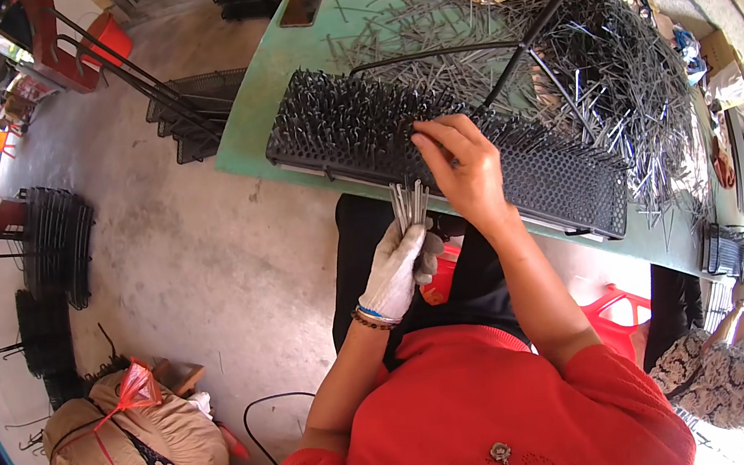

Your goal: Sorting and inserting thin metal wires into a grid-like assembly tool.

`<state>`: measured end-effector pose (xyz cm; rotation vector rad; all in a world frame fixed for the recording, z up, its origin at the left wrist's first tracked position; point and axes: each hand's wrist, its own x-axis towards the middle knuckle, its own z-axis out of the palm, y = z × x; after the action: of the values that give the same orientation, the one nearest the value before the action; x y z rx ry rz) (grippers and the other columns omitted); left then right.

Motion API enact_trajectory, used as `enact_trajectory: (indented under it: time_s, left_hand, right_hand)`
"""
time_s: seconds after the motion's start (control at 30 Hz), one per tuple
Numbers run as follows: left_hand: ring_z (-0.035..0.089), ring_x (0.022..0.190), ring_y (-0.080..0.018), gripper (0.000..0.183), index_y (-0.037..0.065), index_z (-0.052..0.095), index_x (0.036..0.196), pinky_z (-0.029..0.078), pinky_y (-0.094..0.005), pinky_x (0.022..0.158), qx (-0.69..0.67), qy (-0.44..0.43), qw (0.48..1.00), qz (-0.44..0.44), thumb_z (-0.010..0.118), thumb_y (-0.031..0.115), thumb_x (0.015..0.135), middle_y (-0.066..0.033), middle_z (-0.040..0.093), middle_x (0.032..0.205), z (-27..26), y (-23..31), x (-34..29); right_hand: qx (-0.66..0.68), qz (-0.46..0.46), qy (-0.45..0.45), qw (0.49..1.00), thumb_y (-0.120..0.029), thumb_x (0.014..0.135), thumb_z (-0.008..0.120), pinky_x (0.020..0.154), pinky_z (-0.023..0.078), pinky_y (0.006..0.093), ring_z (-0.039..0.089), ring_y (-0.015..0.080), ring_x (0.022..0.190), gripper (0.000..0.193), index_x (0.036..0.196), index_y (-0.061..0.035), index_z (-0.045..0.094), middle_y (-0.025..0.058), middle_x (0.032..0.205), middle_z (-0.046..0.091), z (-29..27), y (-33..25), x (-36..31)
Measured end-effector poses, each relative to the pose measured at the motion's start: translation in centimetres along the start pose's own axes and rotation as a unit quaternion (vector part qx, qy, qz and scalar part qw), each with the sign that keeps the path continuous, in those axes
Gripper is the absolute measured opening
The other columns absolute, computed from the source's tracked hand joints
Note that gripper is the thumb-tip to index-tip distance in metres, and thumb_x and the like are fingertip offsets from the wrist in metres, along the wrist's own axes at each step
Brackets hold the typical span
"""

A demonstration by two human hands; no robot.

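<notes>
In a whitish work glove, my left hand [401, 266] is closed round a bundle of thin metal rods [410, 203], their ends pointing up. My bare right hand [467, 167] is over the black perforated rack [564, 177], thumb and forefinger pinched together at its near side. Whatever lies between those fingertips is too small to make out. Upright dark rods [328, 120] crowd the rack's left and far parts, while bare holes show toward its near right. A black metal frame [522, 45] rises from the rack across the table.
Loose rods [420, 31] lie scattered over the green table [254, 106], heaped thickly at right [647, 89]. A phone [304, 3] rests at the far left. Black racks [60, 243] are stacked along the left. One person [126, 448] is at lower left, another [715, 374] at right.
</notes>
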<state>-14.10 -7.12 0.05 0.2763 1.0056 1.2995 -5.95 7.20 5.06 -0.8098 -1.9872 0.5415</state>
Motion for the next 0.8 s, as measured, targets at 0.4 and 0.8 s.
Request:
enact_trajectory:
  time_s: [0.4,0.8]
  left_hand:
    - [0.053,0.056,-0.0038,0.02,0.007,0.054,0.108,0.042,-0.0164,0.046,-0.033,0.025,0.998,0.045,0.048,0.024,0.1,0.0003,0.061,0.078,1.3,-0.9,1.0]
    - [0.053,0.061,-0.0023,0.019,0.008,0.055,0.111,0.043,-0.0164,0.052,0.021,0.011,0.999,0.029,0.051,0.023,0.099,-0.0002,0.063,0.085,0.4,-1.6,0.7]
  right_hand:
    - [0.171,0.352,-0.133,0.911,-0.017,0.085,0.072,0.049,0.046,0.0225,0.059,0.0075,0.056,0.021,0.09,0.003,0.071,0.0054,0.068,0.068,-2.7,0.5,-3.6]
    - [0.109,0.141,0.054,0.982,-0.013,0.087,0.071,0.052,0.045,0.0205,0.054,0.0047,0.057,0.015,0.096,-0.0008,0.072,0.0012,0.074,0.067,-0.1,0.7,0.8]
